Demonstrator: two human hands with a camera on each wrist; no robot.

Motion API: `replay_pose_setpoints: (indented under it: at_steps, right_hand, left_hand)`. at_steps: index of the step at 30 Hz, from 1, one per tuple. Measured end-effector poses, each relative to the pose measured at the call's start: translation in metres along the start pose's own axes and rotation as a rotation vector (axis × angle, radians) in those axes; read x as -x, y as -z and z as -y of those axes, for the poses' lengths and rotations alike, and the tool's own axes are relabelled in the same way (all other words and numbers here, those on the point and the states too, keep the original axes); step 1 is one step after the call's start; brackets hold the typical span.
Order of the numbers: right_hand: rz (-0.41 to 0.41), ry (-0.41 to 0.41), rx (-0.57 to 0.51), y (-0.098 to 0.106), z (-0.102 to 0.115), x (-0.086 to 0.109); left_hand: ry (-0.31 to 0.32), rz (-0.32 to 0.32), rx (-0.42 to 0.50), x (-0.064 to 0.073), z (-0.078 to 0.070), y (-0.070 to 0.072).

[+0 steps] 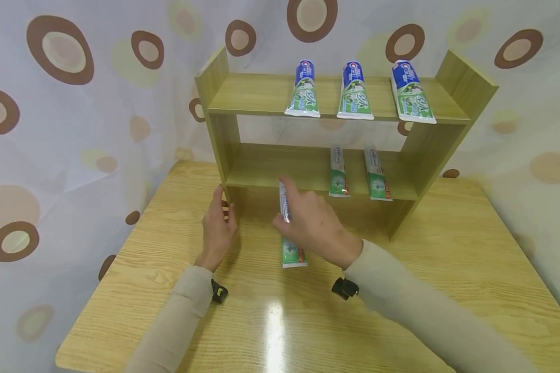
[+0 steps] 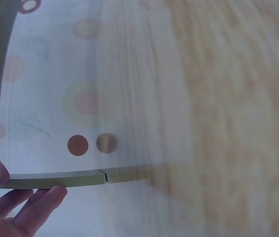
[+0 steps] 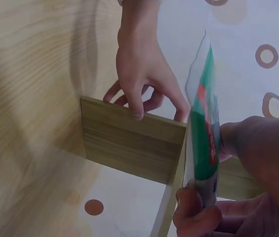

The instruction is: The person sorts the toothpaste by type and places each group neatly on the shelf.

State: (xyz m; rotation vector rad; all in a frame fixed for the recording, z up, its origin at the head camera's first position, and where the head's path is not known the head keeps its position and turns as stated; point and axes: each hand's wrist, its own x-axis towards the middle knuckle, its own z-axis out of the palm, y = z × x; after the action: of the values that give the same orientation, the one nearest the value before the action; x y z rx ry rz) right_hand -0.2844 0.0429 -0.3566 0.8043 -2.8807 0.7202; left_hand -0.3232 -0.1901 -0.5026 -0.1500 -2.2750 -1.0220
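My right hand [image 1: 317, 223] holds a white and green toothpaste tube [image 1: 293, 253] between thumb and fingers, in front of the wooden shelf unit [image 1: 280, 163]. The tube's flat green end points down toward me; its upper part is partly covered by the hand. In the right wrist view that toothpaste tube [image 3: 203, 128] is seen nearly edge-on. My left hand [image 1: 218, 228] grips the lower part of the shelf unit's left side panel [image 3: 129, 140], thumb on one face and fingers on the other. The left wrist view shows part of that hand [image 2: 25, 212] at the panel's edge.
Two similar white and green tubes [image 1: 338, 176] lie on the middle shelf, right of centre. Three blue and green toothpaste tubes [image 1: 354, 93] lie spaced along the top shelf. The unit stands on a wooden table [image 1: 135, 290], before a dotted wall covering [image 1: 107, 98].
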Motion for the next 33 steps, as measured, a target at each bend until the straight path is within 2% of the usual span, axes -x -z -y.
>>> replay_pose_setpoints:
  at_steps: [18,33]
  right_hand:
    - [0.048,-0.068,0.013,0.022,-0.005,-0.028]
    - [0.004,-0.054,0.111,0.028,-0.01,-0.06]
  left_hand:
    - [0.012,0.01,0.013,0.0,0.0,0.0]
    - [0.006,0.013,0.02,-0.001,0.002,0.001]
